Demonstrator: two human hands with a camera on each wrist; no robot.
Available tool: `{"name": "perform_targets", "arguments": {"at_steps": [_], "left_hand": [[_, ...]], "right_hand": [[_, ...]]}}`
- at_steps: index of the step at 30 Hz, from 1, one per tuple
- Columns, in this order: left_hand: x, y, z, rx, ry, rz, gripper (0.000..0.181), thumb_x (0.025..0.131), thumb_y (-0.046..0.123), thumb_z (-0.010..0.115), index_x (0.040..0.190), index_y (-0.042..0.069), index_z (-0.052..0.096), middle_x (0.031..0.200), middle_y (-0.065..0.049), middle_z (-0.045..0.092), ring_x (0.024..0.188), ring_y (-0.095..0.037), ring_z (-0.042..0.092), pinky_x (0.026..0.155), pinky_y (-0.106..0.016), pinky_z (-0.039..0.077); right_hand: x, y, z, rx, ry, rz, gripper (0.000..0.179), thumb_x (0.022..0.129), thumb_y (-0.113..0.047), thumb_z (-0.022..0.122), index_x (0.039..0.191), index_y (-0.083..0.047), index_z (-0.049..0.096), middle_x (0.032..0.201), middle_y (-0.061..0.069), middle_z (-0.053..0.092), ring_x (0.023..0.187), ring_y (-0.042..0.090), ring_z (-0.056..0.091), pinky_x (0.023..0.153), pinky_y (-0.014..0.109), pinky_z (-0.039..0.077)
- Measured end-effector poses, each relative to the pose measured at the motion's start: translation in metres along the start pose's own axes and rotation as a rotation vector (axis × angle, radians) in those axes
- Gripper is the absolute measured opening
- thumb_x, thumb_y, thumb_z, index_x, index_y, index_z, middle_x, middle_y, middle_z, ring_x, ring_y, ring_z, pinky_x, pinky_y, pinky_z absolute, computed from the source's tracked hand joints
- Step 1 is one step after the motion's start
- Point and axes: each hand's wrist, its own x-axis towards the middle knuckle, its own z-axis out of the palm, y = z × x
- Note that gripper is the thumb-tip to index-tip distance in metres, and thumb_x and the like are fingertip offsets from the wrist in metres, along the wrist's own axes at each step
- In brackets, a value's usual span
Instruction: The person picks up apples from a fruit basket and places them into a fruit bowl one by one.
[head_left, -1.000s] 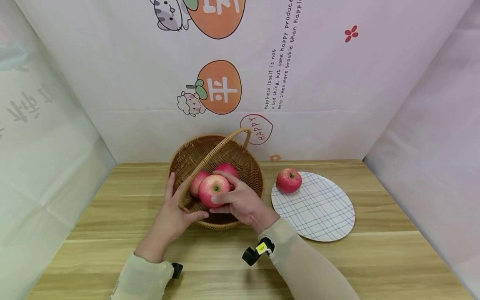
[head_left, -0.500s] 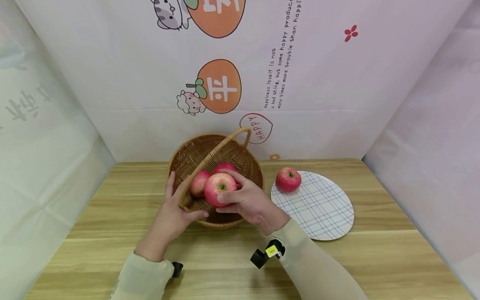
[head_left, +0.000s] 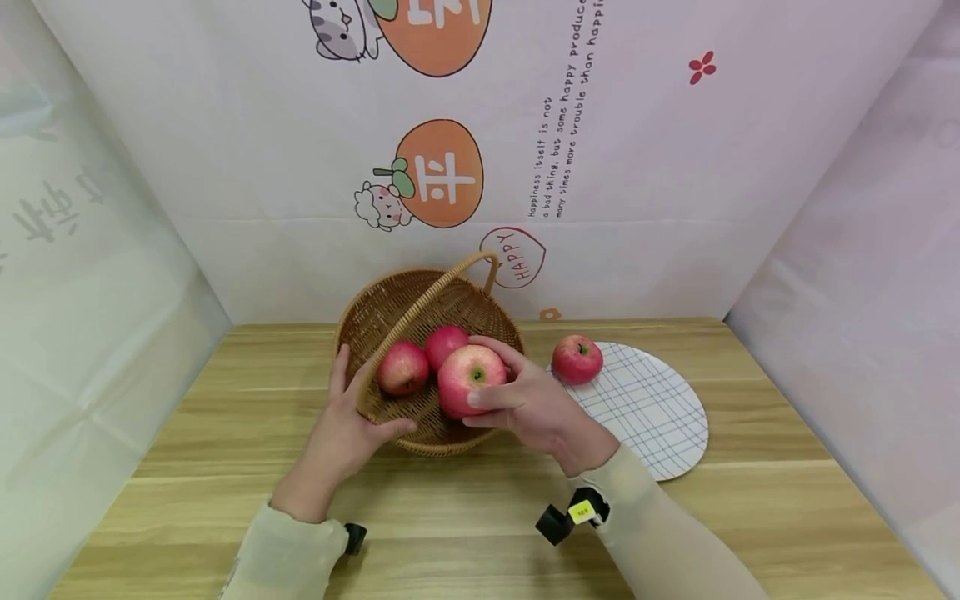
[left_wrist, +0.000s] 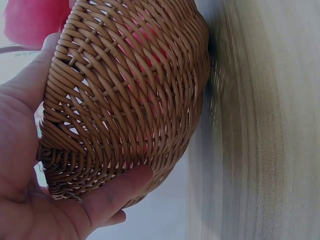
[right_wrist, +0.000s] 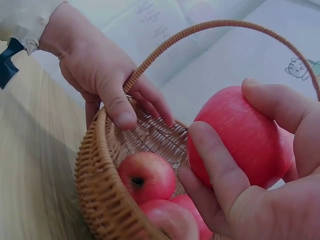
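Note:
In the head view my right hand (head_left: 536,404) holds a red apple (head_left: 471,379) over the right part of a brown wicker basket (head_left: 360,312), its fingers and thumb wrapped about the fruit's sides. More red apples lie inside: one on the left (head_left: 403,368), another (head_left: 446,346) behind the held one. The right wrist view shows a further apple (right_wrist: 170,220) low in the basket, which the held apple hides from the head view. My left hand (head_left: 341,425) grips the basket's rim at the foot of the arched handle; the left wrist view has fingers (left_wrist: 117,192) against the outer weave.
To the right, a white oval placemat (head_left: 652,408) with blue crossed lines lies on the wooden table (head_left: 450,525). A single red apple (head_left: 577,360) rests at its left back edge. A printed white wall sheet (head_left: 637,183) rises close behind the basket.
My right hand has moved to the right with its apple, from the basket's middle toward its right side, uncovering more of the two apples behind. My left hand stays on the rim.

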Motion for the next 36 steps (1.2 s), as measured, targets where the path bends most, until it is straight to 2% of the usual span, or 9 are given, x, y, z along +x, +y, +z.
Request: {"name": "perform_targets", "arguments": {"at_steps": [9,14,17,22,29,36], "left_hand": [[0.001,0.0,0.003,-0.013,0.006,0.011,0.107,0.074,0.045,0.088,0.158,0.017,0.03,0.165,-0.012,-0.008,0.125,-0.054,0.045,0.095,-0.059,0.043],[0.002,-0.001,0.002,-0.002,0.006,0.002,0.108,0.074,0.048,0.087,0.158,0.014,0.029,0.165,-0.012,-0.009,0.124,-0.053,0.047,0.095,-0.058,0.044],[0.002,-0.002,0.002,0.0,0.0,-0.018,0.109,0.074,0.049,0.087,0.159,0.014,0.027,0.165,-0.01,-0.01,0.123,-0.053,0.048,0.094,-0.058,0.044],[0.002,-0.002,0.002,0.005,-0.008,-0.038,0.11,0.074,0.051,0.086,0.16,0.016,0.026,0.165,-0.008,-0.011,0.124,-0.053,0.047,0.094,-0.057,0.044],[0.002,-0.002,0.002,-0.002,-0.019,-0.045,0.11,0.074,0.052,0.085,0.16,0.016,0.026,0.165,-0.008,-0.011,0.129,-0.053,0.041,0.098,-0.058,0.041],[0.001,0.0,0.0,-0.011,-0.023,-0.056,0.109,0.075,0.049,0.086,0.159,0.014,0.026,0.165,-0.009,-0.012,0.13,-0.053,0.04,0.099,-0.059,0.04]], "right_hand": [[-0.031,-0.01,-0.035,-0.009,0.043,-0.002,0.079,0.083,0.015,0.069,0.151,-0.015,0.039,0.146,0.021,0.033,0.118,0.037,0.052,0.089,0.056,0.049],[-0.049,-0.017,-0.059,-0.078,0.081,-0.004,0.082,0.083,0.015,0.069,0.152,-0.012,0.033,0.148,0.021,0.028,0.119,0.038,0.051,0.091,0.058,0.047],[-0.06,-0.022,-0.074,-0.137,0.087,-0.01,0.083,0.085,0.012,0.069,0.154,-0.014,0.031,0.149,0.02,0.026,0.12,0.038,0.05,0.091,0.057,0.048],[-0.08,-0.029,-0.102,-0.176,0.103,-0.036,0.08,0.088,0.01,0.066,0.155,-0.016,0.03,0.146,0.019,0.027,0.118,0.036,0.051,0.09,0.054,0.049],[-0.106,-0.039,-0.147,-0.201,0.222,-0.012,0.073,0.092,0.009,0.064,0.151,-0.021,0.033,0.141,0.019,0.024,0.11,0.031,0.057,0.09,0.051,0.049],[-0.124,-0.048,-0.18,-0.199,0.269,0.0,0.069,0.095,0.008,0.061,0.149,-0.025,0.032,0.138,0.018,0.023,0.104,0.028,0.062,0.089,0.047,0.051]]}}
